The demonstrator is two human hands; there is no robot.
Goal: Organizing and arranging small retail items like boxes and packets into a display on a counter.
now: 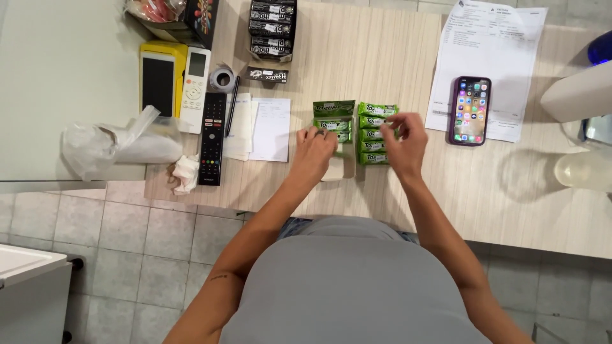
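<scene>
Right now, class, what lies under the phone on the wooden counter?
The phone lies screen-up on a printed sheet of paper, which rests on the counter. The part of the sheet beneath the phone is covered, so nothing there can be seen.

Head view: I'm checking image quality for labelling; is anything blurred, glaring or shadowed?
Head view: even, soft light; the right hand is slightly motion-blurred over the green packets; the phone screen glows without glare; a faint round shadow falls on the table at right.
</scene>
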